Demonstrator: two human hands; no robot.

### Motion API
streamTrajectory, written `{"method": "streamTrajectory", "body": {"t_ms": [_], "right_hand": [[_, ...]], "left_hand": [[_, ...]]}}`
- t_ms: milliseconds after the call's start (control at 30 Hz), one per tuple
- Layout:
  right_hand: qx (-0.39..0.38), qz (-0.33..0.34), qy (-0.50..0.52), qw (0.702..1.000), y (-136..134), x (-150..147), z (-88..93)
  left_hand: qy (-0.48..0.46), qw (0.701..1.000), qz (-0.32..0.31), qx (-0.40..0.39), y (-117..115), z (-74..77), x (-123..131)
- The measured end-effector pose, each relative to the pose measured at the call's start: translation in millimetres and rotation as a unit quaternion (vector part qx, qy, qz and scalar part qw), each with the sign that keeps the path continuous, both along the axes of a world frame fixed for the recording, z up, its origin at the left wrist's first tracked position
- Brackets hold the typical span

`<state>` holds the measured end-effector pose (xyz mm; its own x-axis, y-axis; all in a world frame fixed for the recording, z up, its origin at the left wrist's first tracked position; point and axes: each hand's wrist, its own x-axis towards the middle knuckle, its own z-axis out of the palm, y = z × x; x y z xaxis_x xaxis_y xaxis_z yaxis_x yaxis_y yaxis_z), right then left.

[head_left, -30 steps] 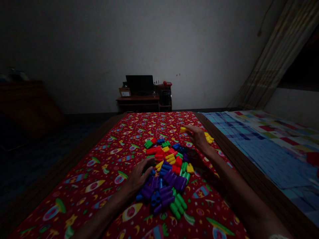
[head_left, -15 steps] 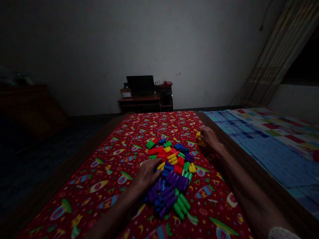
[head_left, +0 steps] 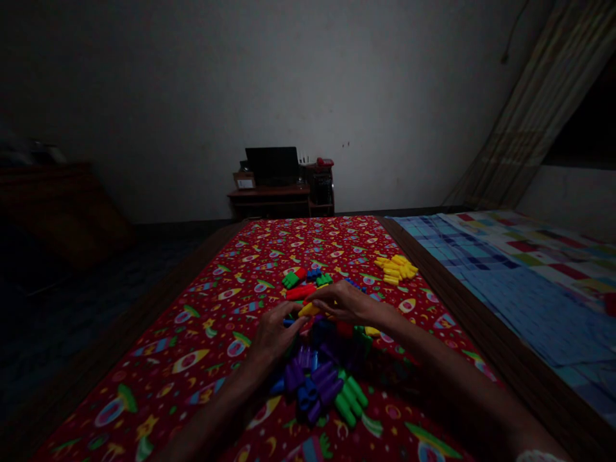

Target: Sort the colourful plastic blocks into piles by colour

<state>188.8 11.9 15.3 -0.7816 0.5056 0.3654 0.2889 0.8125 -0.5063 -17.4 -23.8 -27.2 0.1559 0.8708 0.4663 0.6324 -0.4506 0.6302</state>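
Note:
A loose heap of plastic building blocks in purple, green, blue and red lies on the red patterned cloth. Over the heap's left side, my left hand has thumb and forefinger closed at the near end of a yellow block. My right hand reaches across from the right, its fingers closed on the same block and its forearm shading part of the heap. A blue block shows between my left thumb and forefinger; whether it is held is unclear.
A separate pile of yellow blocks lies near the cloth's right edge. Beyond that edge is a bed with a blue checked sheet. A desk with a dark monitor stands against the far wall. The room is dim.
My right hand has left the yellow pile on the right and come back to the heap, meeting my left hand at a yellow block. My left hand has shifted slightly left.

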Motion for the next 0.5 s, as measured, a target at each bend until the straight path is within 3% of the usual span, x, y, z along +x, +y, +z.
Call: {"method": "streamTrajectory", "body": {"t_ms": [100,167,300,400,500], "right_hand": [[-0.015,0.015,-0.018,1.000,2.5,4.0,1.3],[0.002,-0.020,-0.011,1.000,7.8,8.0,2.6],[0.036,-0.220,0.052,0.973,35.8,42.7,10.8],[0.058,-0.389,0.042,0.918,64.7,92.9,10.6],[0.048,-0.497,-0.026,0.866,83.5,140.3,-5.3]], "left_hand": [[-0.009,1.000,0.000,-0.015,-1.2,-3.5,3.5],[-0.015,1.000,-0.012,-0.008,-1.1,-6.2,4.0],[0.002,1.000,-0.014,0.023,0.5,-11.0,-1.5],[0.022,0.999,-0.018,0.035,3.8,-15.1,-8.1],[0.026,0.999,-0.017,0.037,7.5,-18.8,-12.5]]}}
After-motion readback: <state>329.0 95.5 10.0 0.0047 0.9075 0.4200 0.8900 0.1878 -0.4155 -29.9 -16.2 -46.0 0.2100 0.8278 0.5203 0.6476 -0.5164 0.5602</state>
